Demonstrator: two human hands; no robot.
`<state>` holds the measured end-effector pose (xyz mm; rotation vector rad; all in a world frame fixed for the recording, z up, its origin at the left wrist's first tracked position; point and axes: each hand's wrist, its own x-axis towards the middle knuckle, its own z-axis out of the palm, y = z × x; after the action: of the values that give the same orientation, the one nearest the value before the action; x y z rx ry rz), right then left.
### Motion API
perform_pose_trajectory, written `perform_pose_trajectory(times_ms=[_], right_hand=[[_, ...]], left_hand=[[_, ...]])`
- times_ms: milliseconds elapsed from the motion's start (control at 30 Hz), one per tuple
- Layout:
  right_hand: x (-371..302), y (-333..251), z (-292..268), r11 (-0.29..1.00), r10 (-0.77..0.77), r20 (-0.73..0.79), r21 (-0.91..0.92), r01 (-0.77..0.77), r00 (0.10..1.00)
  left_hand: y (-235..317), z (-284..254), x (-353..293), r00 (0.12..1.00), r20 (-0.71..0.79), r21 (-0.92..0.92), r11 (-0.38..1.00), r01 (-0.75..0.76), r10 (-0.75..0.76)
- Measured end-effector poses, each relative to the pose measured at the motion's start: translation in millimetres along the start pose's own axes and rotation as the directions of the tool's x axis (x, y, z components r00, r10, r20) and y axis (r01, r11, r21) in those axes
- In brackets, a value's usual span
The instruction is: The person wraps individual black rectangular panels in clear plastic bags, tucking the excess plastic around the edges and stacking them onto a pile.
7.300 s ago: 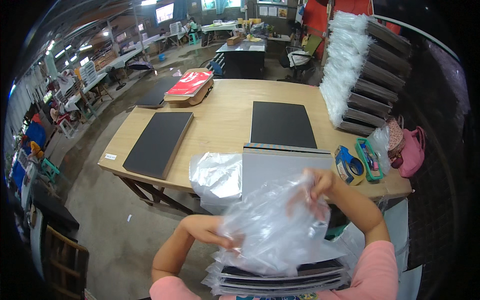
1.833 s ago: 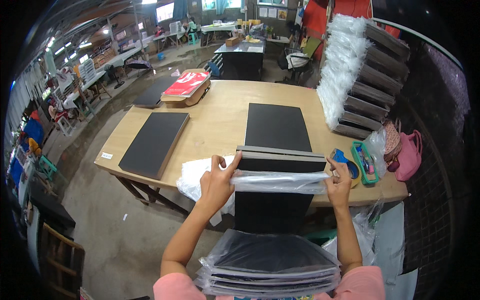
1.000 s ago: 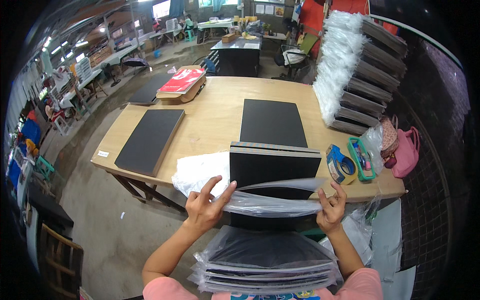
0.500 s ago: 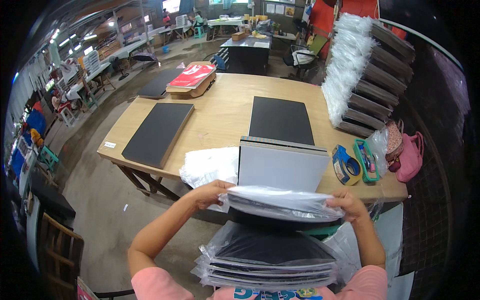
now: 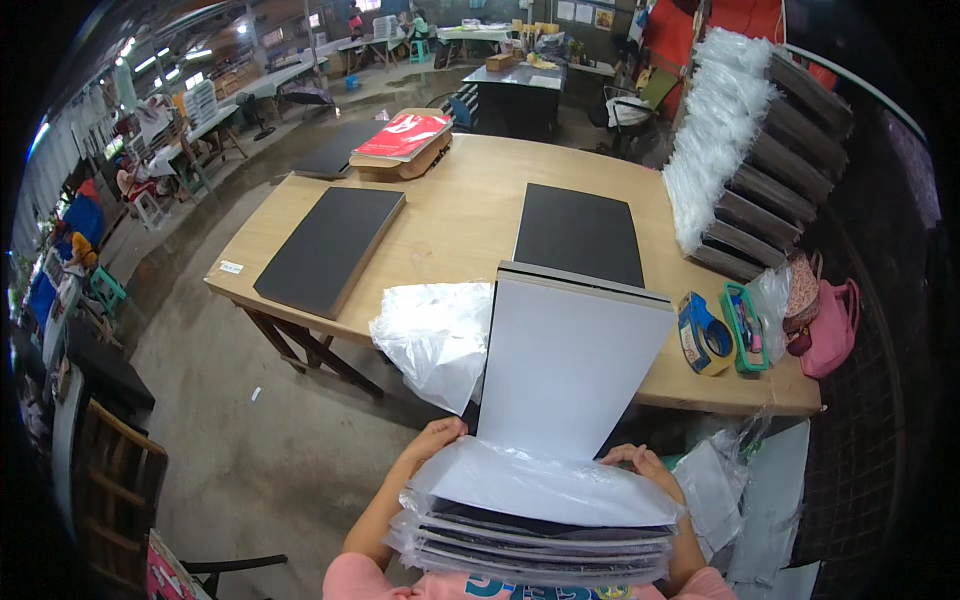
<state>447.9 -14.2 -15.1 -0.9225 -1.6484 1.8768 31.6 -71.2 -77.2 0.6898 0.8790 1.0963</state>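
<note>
A stack of plastic-wrapped flat boards, black and white, lies against my front. On its top is a board in a clear plastic sleeve, its pale side up. My left hand is at the far left corner of that top board, fingers curled closed at its edge. At the far right corner my right hand has its fingers stretched out along the edge. Just beyond, a large white panel stands tilted at the table's near edge. White plastic sheeting hangs over the edge beside it.
The wooden table bears black boards, another black board and a red-covered book. At right are a tape dispenser, a green pen tray, a pink bag and a tall wrapped stack.
Both hands have come down toward me with the wrapped board, which now lies on the stack. My right fingers have straightened. More of the white panel shows, and the view has shifted slightly.
</note>
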Motion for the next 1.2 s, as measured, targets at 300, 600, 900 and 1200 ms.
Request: perform_pose_trajectory(times_ms=[300,600,900,1200], right_hand=[[-2.1,-36.0,-2.8,0.808,0.161,0.097,0.559,-0.188,0.982],[21.9,64.9,-10.5,0.903,0.375,-0.296,0.330,-0.275,0.878],[18.2,56.2,-4.9,0.976,0.202,-0.187,-0.044,-0.214,0.961],[40.0,134.0,-28.1,0.919,0.361,-0.369,0.297,-0.259,0.857]], left_hand=[[19.9,-4.1,17.0,0.925,0.192,0.302,0.917,0.263,-0.328],[-22.9,-26.0,7.1,0.908,-0.382,0.249,0.926,0.283,-0.174],[110.3,-63.7,13.8,0.148,-0.501,0.856,0.513,-0.057,0.852],[179.3,-41.1,29.9,0.549,-0.264,0.947,0.106,0.302,0.793]])
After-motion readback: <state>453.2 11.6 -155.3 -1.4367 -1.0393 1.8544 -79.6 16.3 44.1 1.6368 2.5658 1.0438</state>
